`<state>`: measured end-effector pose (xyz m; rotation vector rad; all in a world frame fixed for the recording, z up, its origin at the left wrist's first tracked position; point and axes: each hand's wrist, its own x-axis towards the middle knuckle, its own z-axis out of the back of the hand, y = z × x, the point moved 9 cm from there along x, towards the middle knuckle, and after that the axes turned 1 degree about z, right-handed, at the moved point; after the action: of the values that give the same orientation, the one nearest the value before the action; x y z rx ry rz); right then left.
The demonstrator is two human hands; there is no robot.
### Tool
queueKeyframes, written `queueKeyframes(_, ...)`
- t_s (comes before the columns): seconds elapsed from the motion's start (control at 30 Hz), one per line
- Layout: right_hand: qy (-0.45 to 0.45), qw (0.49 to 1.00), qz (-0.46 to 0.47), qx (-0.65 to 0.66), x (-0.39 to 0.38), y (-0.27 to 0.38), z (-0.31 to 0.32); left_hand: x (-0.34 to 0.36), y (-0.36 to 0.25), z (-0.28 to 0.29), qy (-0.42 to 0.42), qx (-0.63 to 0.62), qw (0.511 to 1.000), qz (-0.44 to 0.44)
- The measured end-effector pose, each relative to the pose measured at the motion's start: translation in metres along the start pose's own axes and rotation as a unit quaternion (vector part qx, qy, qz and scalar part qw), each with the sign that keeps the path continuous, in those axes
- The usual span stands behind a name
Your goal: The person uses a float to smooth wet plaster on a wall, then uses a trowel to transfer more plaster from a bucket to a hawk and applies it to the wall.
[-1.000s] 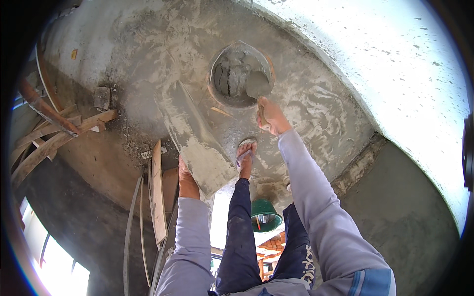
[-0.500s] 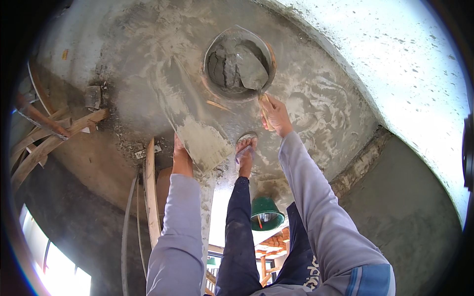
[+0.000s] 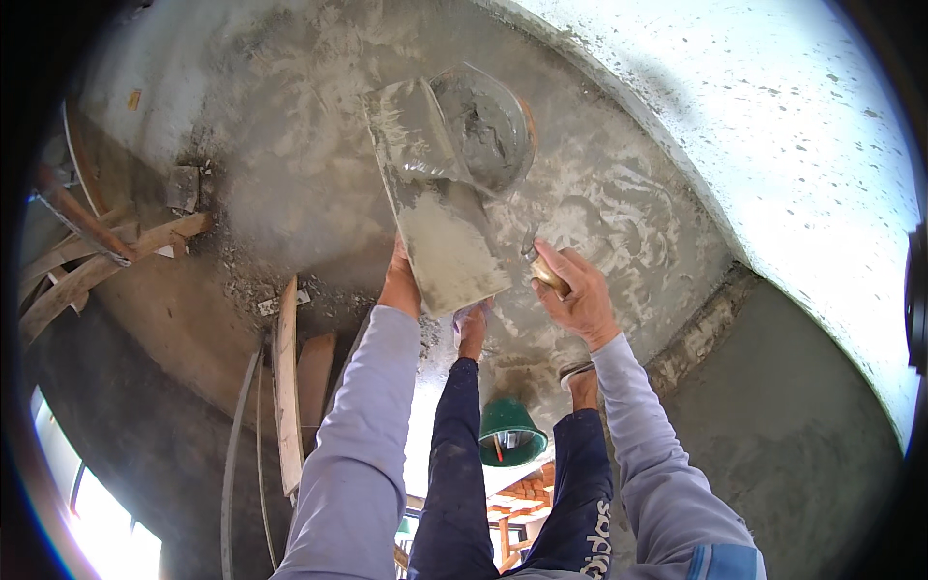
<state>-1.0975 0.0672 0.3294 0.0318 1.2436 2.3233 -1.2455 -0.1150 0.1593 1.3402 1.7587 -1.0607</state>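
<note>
- My left hand [image 3: 401, 278] holds the board [image 3: 449, 246] from beneath, its fingers hidden.
- My right hand [image 3: 583, 300] is wrapped round the handle of the trowel [image 3: 549, 276], just right of the board; I can't make out the blade well.
- The board partly covers my view of the bucket [image 3: 531, 135], which has grey mortar [image 3: 480, 126] inside.
- A green pail [image 3: 505, 416] shows between my 2 legs.

i watch through one head-worn fisheye, facing down: forearms [image 3: 643, 416] enter from the lower edge, left hand [image 3: 401, 278] and right hand [image 3: 585, 300] mid-frame, grey surface [image 3: 300, 203] beyond, rim bending.
</note>
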Motion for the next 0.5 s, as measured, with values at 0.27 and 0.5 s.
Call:
queueKeyframes(0.27,-0.146,0.981,0.127,0.021,0.003,0.003,-0.003,-0.029,-0.011,-0.042,0.062,-0.057,0.996,0.016)
queueKeyframes(0.5,-0.177,0.982,0.049,0.049,-0.013,-0.015,0.003,-0.059,-0.018,-0.089,0.122,-0.068,0.99,0.03)
